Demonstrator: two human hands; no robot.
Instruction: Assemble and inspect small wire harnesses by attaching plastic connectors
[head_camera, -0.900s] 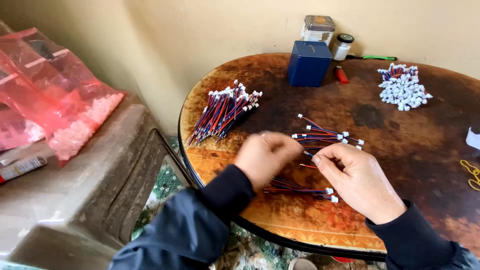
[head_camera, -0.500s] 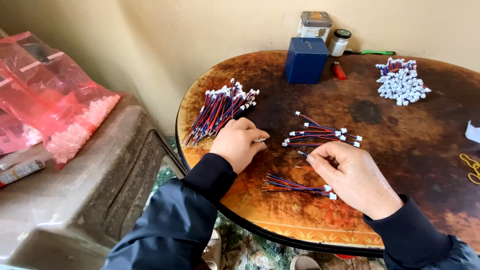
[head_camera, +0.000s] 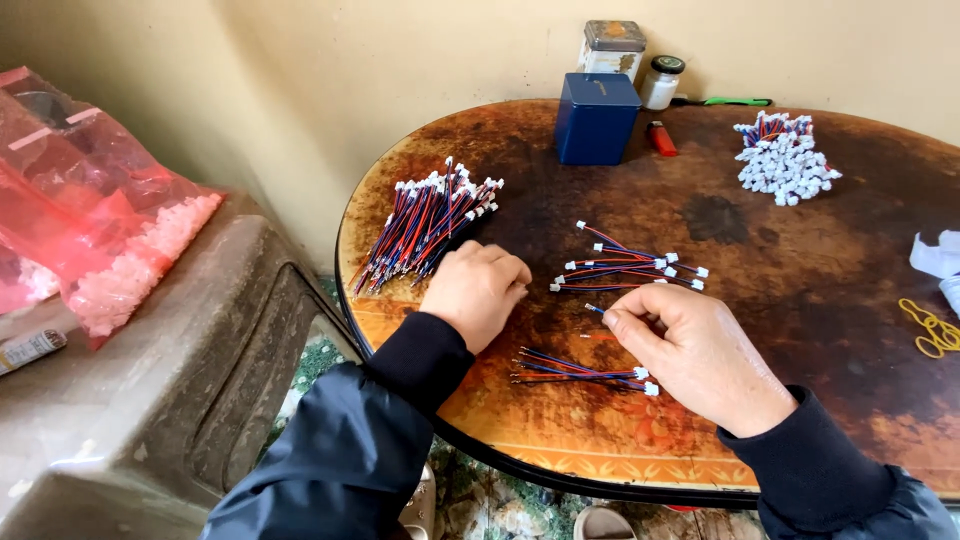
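Right hand (head_camera: 700, 355) pinches one short wire (head_camera: 598, 311) at its fingertips, lifted off the table (head_camera: 800, 330) between two small wire piles (kept separate, likely sorted), while left hand (head_camera: 478, 290), fingers curled together, rests beside the big bundle (head_camera: 425, 222).

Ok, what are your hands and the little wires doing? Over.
Left hand curled beside big wire bundle. Right hand pinching one wire. Small wire piles nearby.
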